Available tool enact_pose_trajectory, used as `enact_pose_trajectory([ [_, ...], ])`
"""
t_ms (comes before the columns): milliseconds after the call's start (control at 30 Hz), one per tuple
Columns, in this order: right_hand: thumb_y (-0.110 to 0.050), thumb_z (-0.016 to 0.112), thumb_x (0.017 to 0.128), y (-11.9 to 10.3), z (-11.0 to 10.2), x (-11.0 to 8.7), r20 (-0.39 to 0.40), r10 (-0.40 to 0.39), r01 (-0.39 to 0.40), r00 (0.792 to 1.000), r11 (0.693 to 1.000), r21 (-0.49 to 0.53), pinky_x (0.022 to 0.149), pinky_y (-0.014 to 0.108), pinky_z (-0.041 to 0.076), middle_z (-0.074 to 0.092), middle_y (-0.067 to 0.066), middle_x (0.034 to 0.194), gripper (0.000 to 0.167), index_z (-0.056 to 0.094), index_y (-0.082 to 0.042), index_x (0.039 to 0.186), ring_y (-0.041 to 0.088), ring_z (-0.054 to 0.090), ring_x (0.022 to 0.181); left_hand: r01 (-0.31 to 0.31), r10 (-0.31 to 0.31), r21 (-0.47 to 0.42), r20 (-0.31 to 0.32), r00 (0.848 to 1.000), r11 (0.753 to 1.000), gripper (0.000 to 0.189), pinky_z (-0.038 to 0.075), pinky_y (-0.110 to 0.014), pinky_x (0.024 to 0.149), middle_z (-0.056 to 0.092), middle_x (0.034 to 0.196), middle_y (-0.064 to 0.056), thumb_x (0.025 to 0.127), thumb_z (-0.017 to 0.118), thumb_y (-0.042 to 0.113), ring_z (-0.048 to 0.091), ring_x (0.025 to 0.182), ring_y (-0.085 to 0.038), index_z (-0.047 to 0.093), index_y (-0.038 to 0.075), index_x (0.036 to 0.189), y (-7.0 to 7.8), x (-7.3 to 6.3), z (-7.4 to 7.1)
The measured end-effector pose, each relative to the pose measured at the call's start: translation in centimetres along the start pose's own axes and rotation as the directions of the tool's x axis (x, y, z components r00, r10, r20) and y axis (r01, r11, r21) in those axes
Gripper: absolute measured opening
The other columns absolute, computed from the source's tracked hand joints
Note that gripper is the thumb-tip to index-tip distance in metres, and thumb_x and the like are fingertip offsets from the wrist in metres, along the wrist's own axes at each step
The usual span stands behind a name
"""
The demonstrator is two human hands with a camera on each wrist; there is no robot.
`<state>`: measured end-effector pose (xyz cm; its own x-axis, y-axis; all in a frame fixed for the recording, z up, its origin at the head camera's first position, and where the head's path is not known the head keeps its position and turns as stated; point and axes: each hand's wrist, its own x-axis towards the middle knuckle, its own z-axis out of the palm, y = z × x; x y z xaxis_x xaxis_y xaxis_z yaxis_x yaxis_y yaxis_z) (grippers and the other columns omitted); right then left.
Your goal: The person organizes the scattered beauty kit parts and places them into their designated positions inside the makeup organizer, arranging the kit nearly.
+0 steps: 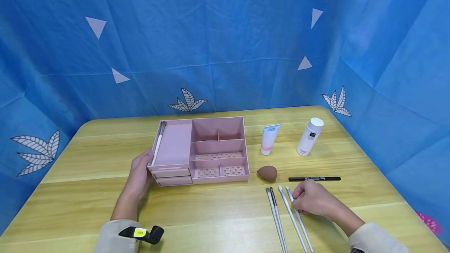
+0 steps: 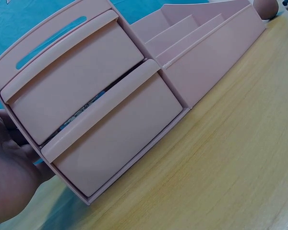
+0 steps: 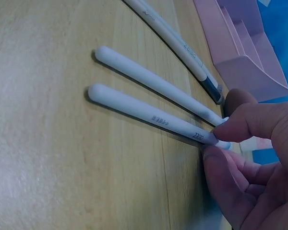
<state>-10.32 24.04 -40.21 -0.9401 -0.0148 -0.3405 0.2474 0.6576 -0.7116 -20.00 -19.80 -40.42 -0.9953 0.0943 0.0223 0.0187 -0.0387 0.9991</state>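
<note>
My left hand (image 1: 139,173) rests against the left side wall of a pink makeup organizer (image 1: 175,143), fingers along its outside in the left wrist view. One makeup brush (image 1: 159,143) lies in the narrow slot at the organizer's left edge. Over on the right, my right hand (image 1: 313,198) pinches the rightmost white-handled makeup brush (image 3: 149,115) between thumb and forefinger, and the brush lies along the tabletop. Close beside it is another white brush (image 1: 292,219). Two more brushes (image 1: 275,218) lie side by side further left.
A brown makeup sponge (image 1: 268,173) sits right of the organizer. Behind it stands a white and pink tube (image 1: 268,139), with a white bottle (image 1: 310,136) to its right. A black pencil (image 1: 327,178) lies just beyond my right hand. Blue curtain (image 1: 225,49) hangs behind the wooden table (image 1: 88,190).
</note>
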Motion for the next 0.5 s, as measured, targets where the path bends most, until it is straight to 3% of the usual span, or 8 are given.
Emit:
enact_pose_trajectory([
  [100,0.001,0.064,0.069,-0.02,0.01,-0.07,0.005,-0.002,0.002,1.0,1.0,0.004,0.048,0.025,0.047,0.057,0.009,0.067,0.013,0.057,0.002,0.081,0.017,0.055,0.056,0.007,-0.007,0.01,0.001,1.0,1.0,0.051,0.044,-0.013,0.092,0.06,0.107,0.014,0.103,0.027,0.024,0.054,0.106,0.001,0.032,-0.008,0.141,-0.02,-0.01,-0.04],
  [233,0.001,0.064,0.069,-0.01,0.02,-0.1,0.004,0.006,-0.006,1.0,1.0,0.002,0.047,0.025,0.046,0.056,0.009,0.068,0.013,0.057,0.002,0.081,0.017,0.054,0.056,0.026,-0.026,0.021,0.005,1.0,0.999,0.051,0.042,-0.012,0.094,0.052,0.13,-0.009,0.103,0.026,0.025,0.051,0.109,0.003,0.03,-0.006,0.143,0.05,0.01,0.0],
  [300,0.001,0.064,0.069,0.0,0.02,-0.08,0.0,0.013,-0.013,1.0,1.0,0.0,0.047,0.024,0.046,0.056,0.008,0.068,0.013,0.057,0.001,0.08,0.016,0.053,0.056,0.03,-0.03,0.024,0.007,1.0,0.999,0.051,0.041,-0.012,0.095,0.046,0.135,-0.014,0.102,0.026,0.025,0.05,0.109,0.003,0.029,-0.006,0.143,0.08,0.04,0.03],
  [367,0.001,0.064,0.07,0.0,0.02,-0.04,-0.005,0.017,-0.017,1.0,1.0,-0.006,0.047,0.024,0.046,0.056,0.008,0.069,0.012,0.058,0.001,0.08,0.016,0.053,0.057,0.025,-0.025,0.012,0.005,1.0,1.0,0.051,0.042,-0.013,0.094,0.052,0.13,-0.01,0.102,0.027,0.025,0.051,0.108,0.002,0.03,-0.006,0.142,0.09,0.03,0.04],
  [500,0.001,0.064,0.069,-0.01,0.04,0.01,-0.011,0.023,-0.023,1.0,1.0,-0.01,0.048,0.024,0.047,0.057,0.008,0.069,0.013,0.058,0.001,0.081,0.016,0.054,0.058,0.004,-0.004,-0.002,0.004,1.0,1.0,0.052,0.045,-0.014,0.092,0.061,0.107,0.013,0.103,0.028,0.026,0.054,0.105,0.0,0.032,-0.009,0.14,-0.1,-0.01,-0.08],
])
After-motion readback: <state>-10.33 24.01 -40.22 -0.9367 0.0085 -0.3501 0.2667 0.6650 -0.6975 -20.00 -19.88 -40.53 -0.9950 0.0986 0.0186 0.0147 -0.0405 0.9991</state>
